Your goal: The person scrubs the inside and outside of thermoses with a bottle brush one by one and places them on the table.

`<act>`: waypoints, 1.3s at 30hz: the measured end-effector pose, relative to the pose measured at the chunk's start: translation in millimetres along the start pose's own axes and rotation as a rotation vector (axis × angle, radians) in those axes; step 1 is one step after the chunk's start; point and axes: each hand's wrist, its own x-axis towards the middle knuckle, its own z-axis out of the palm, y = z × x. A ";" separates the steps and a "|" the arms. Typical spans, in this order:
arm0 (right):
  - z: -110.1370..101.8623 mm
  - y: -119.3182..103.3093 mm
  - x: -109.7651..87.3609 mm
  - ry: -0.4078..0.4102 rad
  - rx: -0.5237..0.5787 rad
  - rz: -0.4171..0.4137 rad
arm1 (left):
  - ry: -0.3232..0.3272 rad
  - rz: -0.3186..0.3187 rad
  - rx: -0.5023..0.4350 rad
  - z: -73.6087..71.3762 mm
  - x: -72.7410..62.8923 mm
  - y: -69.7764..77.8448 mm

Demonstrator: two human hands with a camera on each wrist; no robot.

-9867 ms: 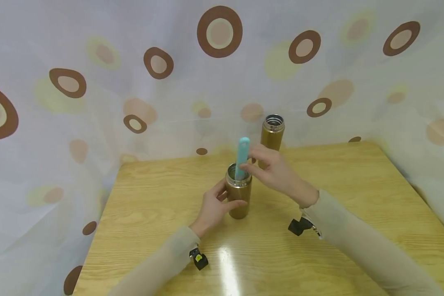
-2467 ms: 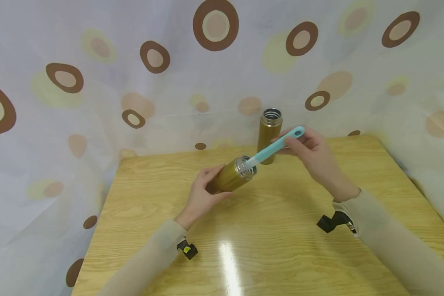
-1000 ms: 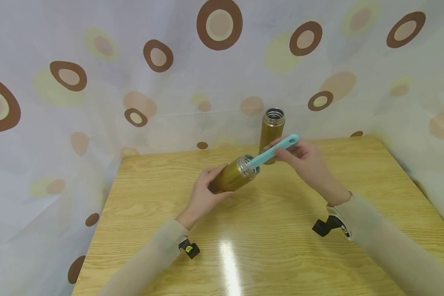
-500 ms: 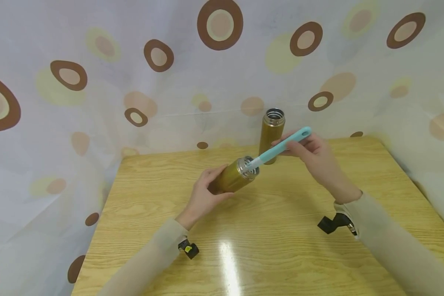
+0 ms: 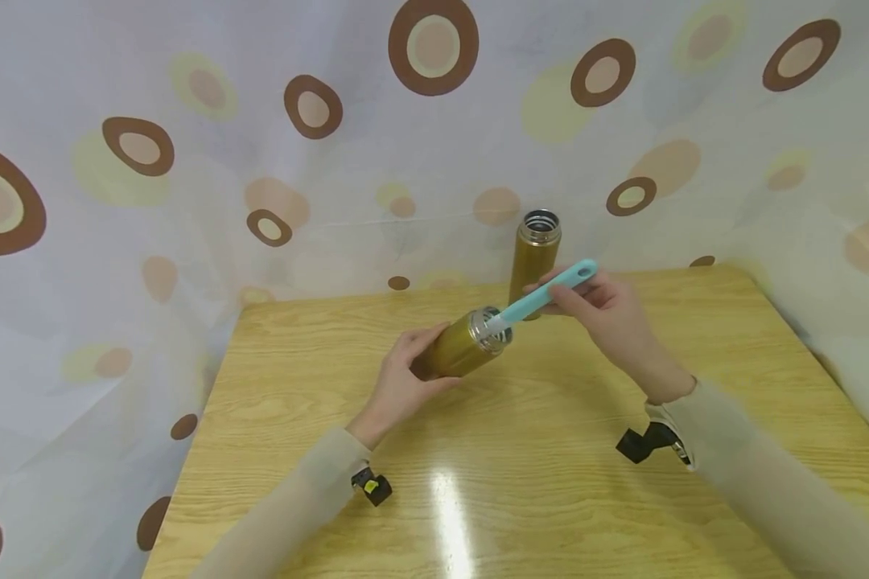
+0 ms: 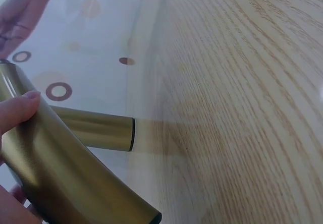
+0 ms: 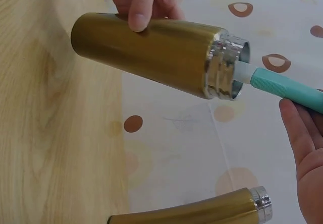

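Note:
My left hand [image 5: 401, 384] grips a gold thermos flask [image 5: 459, 347] round its body and holds it tilted above the table, its bare metal mouth towards the upper right. The right hand [image 5: 615, 326] pinches the teal handle of a bottle brush [image 5: 543, 299] between thumb and fingers. The brush's pale shaft [image 7: 244, 72] enters the flask's mouth in the right wrist view; its head is hidden inside. Just behind the right hand's fingertips stands a second gold flask [image 5: 533, 261], upright and without a lid.
A light wooden table [image 5: 319, 498] lies under both hands. White sheeting with brown and yellow dots [image 5: 376, 145] rises behind the table and at its sides. The second flask stands by the table's back edge.
The first flask stood upright about ten seconds ago; now it is lifted and tilted. Over the last second the right hand has drawn the brush partly out and slid it back in.

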 end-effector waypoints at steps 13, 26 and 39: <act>-2.7 -1.6 2.0 -0.048 0.009 0.007 | -0.006 0.021 -0.015 1.5 1.0 0.2; -7.7 -7.0 10.1 0.020 0.213 -0.145 | 0.009 -0.012 -0.008 -2.2 0.8 1.3; 6.1 5.7 6.4 -0.134 0.101 -0.127 | -0.018 -0.003 -0.004 3.9 4.4 9.3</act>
